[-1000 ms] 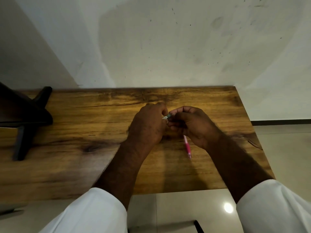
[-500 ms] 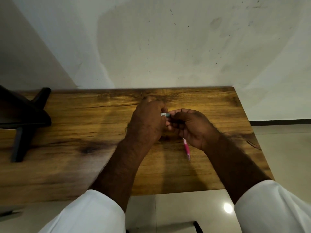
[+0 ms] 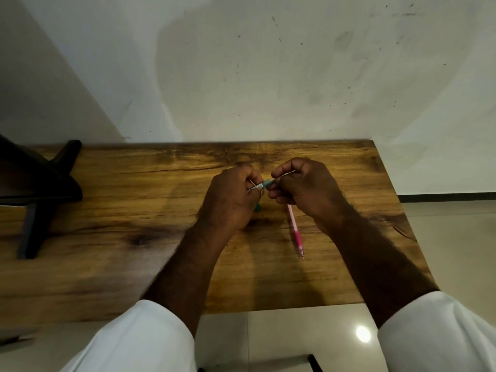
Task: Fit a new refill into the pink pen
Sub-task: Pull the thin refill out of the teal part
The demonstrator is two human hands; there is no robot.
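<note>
The pink pen [image 3: 294, 230] lies on the wooden table [image 3: 128, 210], its tip pointing to the near edge and its far end hidden under my right hand [image 3: 303, 189]. It lies apart from both hands' fingers. My left hand [image 3: 230, 200] pinches a thin silvery piece [image 3: 255, 187] that runs into a small teal piece [image 3: 267, 183]. My right hand's fingertips are closed on the teal piece's other end. Another teal bit [image 3: 257, 208] shows just below my left hand's fingers. I cannot tell whether the silvery piece is the refill.
A black stand [image 3: 40, 189] sits on the table's left end, against the white wall [image 3: 268, 76]. The table's right edge [image 3: 397, 210] drops to a pale tiled floor [image 3: 451, 251]. White sleeves cover both forearms near the bottom of the view.
My hands have drawn slightly apart, so more of the silvery piece and the teal piece shows between them. The pink pen has stayed where it lay.
</note>
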